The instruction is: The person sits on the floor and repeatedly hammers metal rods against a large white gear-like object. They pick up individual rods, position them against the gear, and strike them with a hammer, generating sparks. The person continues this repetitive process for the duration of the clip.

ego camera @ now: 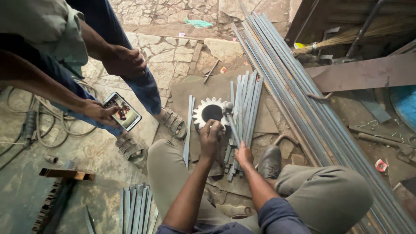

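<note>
Just two hands (225,145), one hammer (231,120), one gear (209,112), many strips (243,108).

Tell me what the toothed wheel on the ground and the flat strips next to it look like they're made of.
Toothed wheel: apparently steel or cast iron, pale grey, matt, with thick worn teeth. Flat strips: likely mild steel, with a dull blue-grey mill finish and straight thin edges. The left hand rests at the wheel; the right hand presses on the strips.

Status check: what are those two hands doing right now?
Left hand gripping hammer over gear. Right hand on steel strips. Bystander's sandalled foot close by.
</note>
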